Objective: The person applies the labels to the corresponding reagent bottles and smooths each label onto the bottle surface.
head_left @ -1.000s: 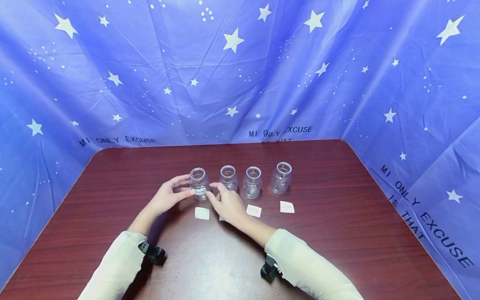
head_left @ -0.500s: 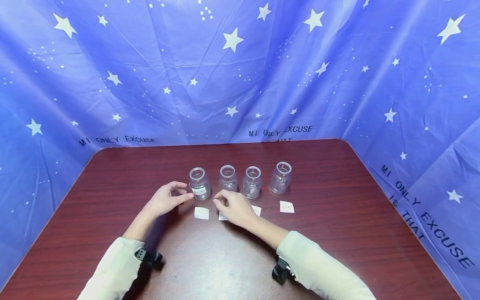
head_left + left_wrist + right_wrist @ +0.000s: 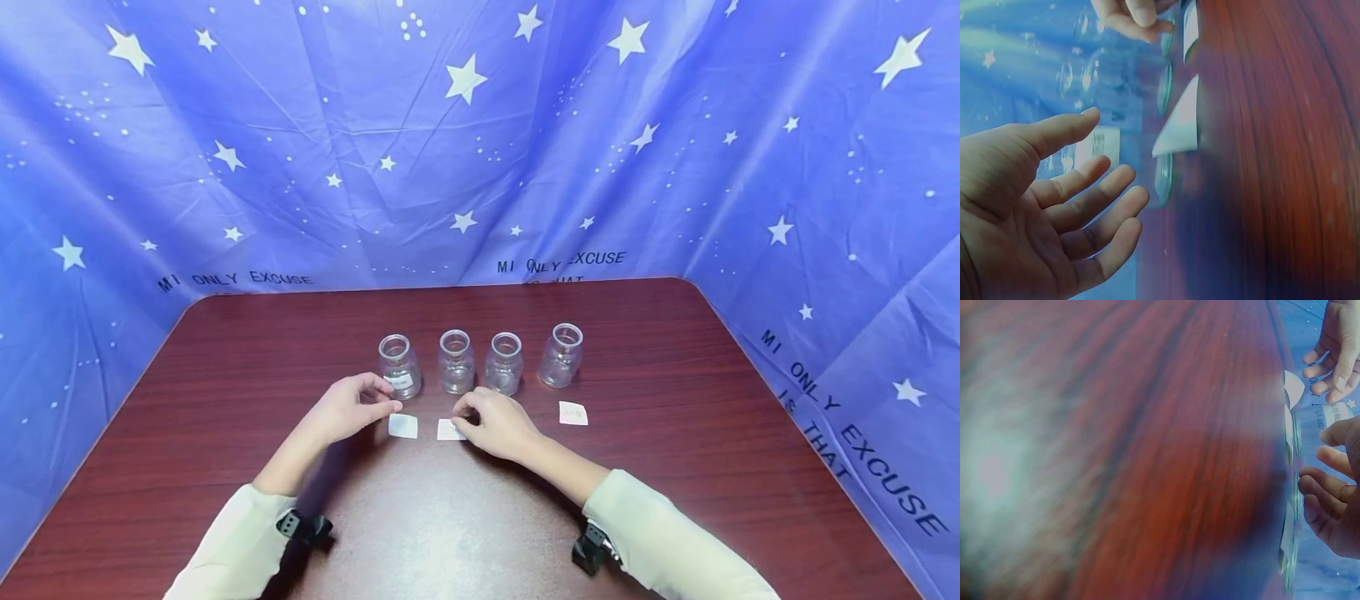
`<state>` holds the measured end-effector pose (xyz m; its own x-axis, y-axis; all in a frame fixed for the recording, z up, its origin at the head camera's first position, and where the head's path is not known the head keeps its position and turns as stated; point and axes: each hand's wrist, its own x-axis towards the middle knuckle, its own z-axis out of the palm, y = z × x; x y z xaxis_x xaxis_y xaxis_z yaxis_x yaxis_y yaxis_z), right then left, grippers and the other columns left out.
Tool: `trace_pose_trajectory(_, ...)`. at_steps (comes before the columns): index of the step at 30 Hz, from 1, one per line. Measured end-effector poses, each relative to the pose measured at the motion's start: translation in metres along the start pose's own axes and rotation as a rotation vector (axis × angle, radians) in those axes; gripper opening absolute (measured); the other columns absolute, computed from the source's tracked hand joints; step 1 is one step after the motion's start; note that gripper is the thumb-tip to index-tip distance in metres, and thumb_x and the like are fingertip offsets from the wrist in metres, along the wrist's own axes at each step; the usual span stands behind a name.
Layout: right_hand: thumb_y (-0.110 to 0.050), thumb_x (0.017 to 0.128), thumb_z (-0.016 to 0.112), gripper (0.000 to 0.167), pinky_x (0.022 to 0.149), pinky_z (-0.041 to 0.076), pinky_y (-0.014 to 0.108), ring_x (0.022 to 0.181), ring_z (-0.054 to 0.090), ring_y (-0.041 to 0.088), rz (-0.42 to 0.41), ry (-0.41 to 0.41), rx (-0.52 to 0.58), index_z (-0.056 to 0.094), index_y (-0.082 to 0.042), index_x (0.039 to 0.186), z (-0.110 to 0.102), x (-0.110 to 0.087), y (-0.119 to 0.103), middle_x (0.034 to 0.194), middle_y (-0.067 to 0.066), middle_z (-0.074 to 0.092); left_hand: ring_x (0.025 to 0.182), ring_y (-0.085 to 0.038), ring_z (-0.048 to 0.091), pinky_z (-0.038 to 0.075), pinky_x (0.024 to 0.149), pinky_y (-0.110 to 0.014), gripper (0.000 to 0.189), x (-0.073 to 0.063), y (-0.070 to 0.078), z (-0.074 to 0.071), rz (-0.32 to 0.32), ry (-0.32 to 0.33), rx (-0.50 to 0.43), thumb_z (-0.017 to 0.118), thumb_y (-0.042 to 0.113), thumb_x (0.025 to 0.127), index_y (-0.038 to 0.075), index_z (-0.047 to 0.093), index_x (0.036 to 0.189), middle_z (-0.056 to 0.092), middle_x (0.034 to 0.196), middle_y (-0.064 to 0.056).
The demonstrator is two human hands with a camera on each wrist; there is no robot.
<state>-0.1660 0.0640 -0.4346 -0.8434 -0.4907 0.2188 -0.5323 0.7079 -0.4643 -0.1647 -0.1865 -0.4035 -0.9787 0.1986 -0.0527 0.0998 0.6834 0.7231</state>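
Note:
In the head view, a glass jar [image 3: 396,360] with a white printed label [image 3: 401,382] on its front stands at the left of a row. My left hand [image 3: 354,408] is just in front of it, fingers relaxed and apart, thumb tip near a white paper slip [image 3: 403,427]. The left wrist view shows that palm holding nothing. My right hand [image 3: 497,423] hovers with loosely bent fingers at the edge of a second white slip [image 3: 447,430]. In the right wrist view its fingertips [image 3: 1311,481] are spread and pinch nothing. A third slip seen earlier is hidden behind this hand.
Further right in the row stand three more clear jars: one [image 3: 456,377], another [image 3: 503,367] and the rightmost [image 3: 562,362]. In front of the last lies a white slip with faint writing [image 3: 573,413]. The dark red wooden table [image 3: 262,350] meets a blue star-printed cloth [image 3: 420,217] behind.
Both hands have come away from the labelled jar. The right has moved right and nearer the body, over the slips; the left has dropped slightly towards the leftmost slip.

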Motion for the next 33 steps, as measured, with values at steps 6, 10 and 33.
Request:
trace_pose_trajectory(6,-0.028,0.081,0.068,0.011,0.067,0.047,0.022,0.074,0.052,0.004,-0.041,-0.019,-0.063,0.067,-0.02,0.089,-0.003,-0.007,0.006,0.082,-0.008,0.058,0.078,-0.012,0.062,0.049,0.073,-0.029,0.025,-0.004,0.018,0.015,0.13,-0.011,0.057,0.071,0.022,0.081,0.004,0.065,0.098,0.068,0.085,-0.003)
trace_pose_trajectory(10,-0.029,0.079,0.07,0.015,0.062,0.044,0.021,0.071,0.048,0.003,-0.051,-0.03,-0.091,0.067,-0.02,0.089,-0.005,-0.011,0.009,0.081,-0.007,0.056,0.079,-0.013,0.062,0.05,0.071,-0.027,0.023,-0.004,0.026,0.03,0.205,-0.045,0.099,0.071,0.02,0.081,0.005,0.065,0.097,0.069,0.088,-0.004)
trace_pose_trajectory(33,-0.042,0.078,0.07,0.027,0.054,0.04,0.024,0.066,0.045,0.005,-0.041,-0.077,-0.212,0.068,-0.022,0.097,-0.002,-0.009,0.01,0.083,-0.007,0.049,0.079,-0.013,0.059,0.046,0.073,-0.028,0.021,0.012,0.031,0.059,0.209,-0.103,0.297,0.078,0.014,0.071,0.009,0.066,0.087,0.064,0.082,0.0)
